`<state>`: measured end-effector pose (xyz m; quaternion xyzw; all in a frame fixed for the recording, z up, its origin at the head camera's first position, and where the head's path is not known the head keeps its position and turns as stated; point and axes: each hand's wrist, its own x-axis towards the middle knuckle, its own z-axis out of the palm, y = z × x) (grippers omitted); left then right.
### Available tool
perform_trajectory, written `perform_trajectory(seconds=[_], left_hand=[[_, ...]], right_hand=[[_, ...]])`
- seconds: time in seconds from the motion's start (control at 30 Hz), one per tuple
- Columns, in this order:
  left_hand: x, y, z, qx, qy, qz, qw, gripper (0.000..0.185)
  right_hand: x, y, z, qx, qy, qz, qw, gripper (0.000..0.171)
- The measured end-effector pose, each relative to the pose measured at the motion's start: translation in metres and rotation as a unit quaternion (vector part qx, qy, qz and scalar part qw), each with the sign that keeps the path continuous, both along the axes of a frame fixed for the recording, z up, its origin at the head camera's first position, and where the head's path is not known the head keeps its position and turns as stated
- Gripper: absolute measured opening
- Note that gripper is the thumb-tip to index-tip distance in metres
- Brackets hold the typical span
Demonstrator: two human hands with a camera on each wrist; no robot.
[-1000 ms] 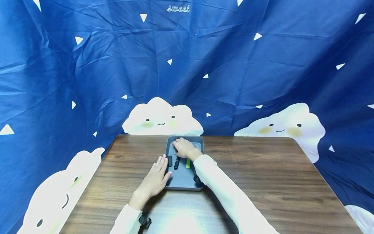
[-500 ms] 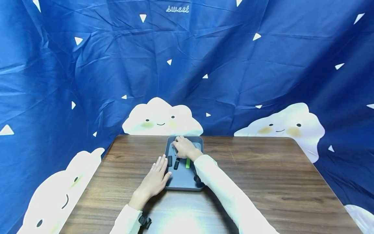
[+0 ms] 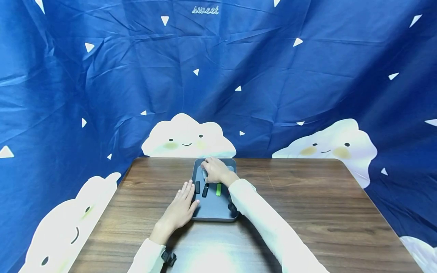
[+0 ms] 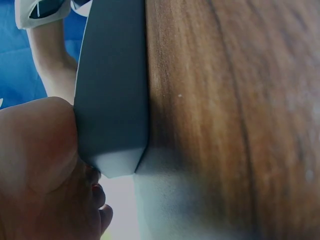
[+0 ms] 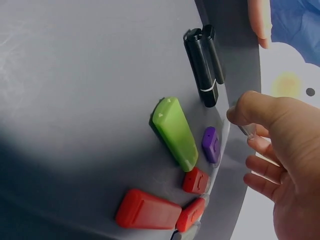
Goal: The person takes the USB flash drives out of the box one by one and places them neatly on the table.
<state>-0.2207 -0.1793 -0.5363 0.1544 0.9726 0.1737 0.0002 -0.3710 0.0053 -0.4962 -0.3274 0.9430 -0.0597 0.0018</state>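
Over the last second your right hand (image 3: pixel 216 171) barely shifted at the far end of the grey tray (image 3: pixel 213 212), its fingers curled over a small clear-and-silver piece (image 5: pixel 246 129) pinched just above the tray floor. Your left hand (image 3: pixel 179 209) stayed flat on the wooden table (image 3: pixel 307 212), fingers straight, thumb touching the tray's near-left edge. Beside the pinched piece lay a black stick (image 5: pixel 201 66), a green stick (image 5: pixel 175 131), a small purple cap (image 5: pixel 211 144) and red pieces (image 5: pixel 148 209), none disturbed. By the look of it, the pick was only just settling into a firm grip, with nothing yet lifted clear of the tray.
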Motion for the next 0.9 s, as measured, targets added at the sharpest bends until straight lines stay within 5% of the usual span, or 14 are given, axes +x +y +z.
perform_trajectory(seconds=[0.9], left_hand=[[0.000, 0.000, -0.003, -0.001, -0.002, 0.001, 1.0000, 0.067]], right_hand=[[0.014, 0.010, 0.024, -0.001, -0.019, 0.015, 1.000, 0.058]])
